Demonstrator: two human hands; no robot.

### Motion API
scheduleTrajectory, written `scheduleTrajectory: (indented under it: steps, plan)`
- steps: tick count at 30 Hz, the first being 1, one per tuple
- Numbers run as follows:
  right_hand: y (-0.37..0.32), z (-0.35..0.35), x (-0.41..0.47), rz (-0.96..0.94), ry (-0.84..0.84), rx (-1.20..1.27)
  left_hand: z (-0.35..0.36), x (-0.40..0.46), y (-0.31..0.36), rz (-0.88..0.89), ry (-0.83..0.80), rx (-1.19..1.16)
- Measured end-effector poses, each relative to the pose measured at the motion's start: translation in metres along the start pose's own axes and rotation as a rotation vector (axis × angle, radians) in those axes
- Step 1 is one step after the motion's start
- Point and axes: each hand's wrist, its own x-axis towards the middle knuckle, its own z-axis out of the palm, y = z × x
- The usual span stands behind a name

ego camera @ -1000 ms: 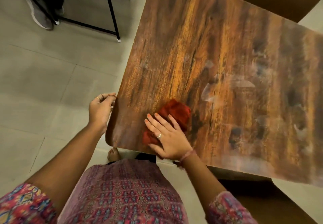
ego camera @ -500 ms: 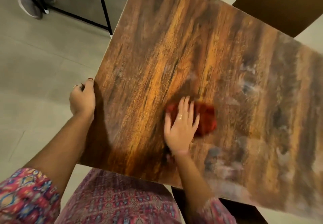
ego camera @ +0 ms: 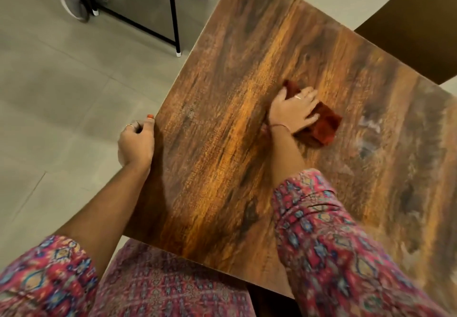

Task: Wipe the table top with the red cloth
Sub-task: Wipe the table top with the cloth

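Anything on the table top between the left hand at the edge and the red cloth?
Nothing: the head view shows only bare wood grain of the table top between the left hand and the red cloth.

I stood at the near edge of the table top [ego camera: 222, 168], leaning over it. My left hand [ego camera: 136, 143] gripped its left edge, thumb on the surface. My right hand [ego camera: 293, 111] lay flat on the cloth [ego camera: 324, 126], out toward the middle of the top, the cloth showing beyond and to the right of my fingers. Smears [ego camera: 371, 129] lay further right. Beyond the far left corner, a metal frame [ego camera: 173, 12] stood on the floor [ego camera: 61, 94].
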Motion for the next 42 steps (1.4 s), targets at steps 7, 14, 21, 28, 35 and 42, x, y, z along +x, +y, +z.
scheduleTrajectory:
  steps: [7, 14, 21, 28, 35, 42]
  plan:
    - [0.006, 0.013, -0.202, -1.006, -0.270, -0.138, 0.002, 0.012, -0.006, -0.116, -0.111, -0.243]
    - [0.007, 0.009, -0.120, -1.428, -0.301, -0.173, -0.002, 0.016, -0.006, -0.149, -0.188, -0.327]
    - [-0.121, 0.036, -0.041, -0.453, -0.058, -0.061, -0.007, 0.019, -0.005, -0.237, -0.252, -0.412]
    - [-0.041, 0.026, -0.224, -1.104, -0.302, -0.115, -0.022, 0.022, 0.005, -0.428, -0.441, -0.602]
    - [-0.019, 0.021, -0.164, -1.598, -0.412, -0.229, -0.039, 0.034, -0.006, -0.473, -0.679, -0.548]
    - [-0.148, 0.034, -0.010, -0.725, -0.133, -0.116, -0.040, 0.026, -0.002, -0.464, -0.615, -0.544]
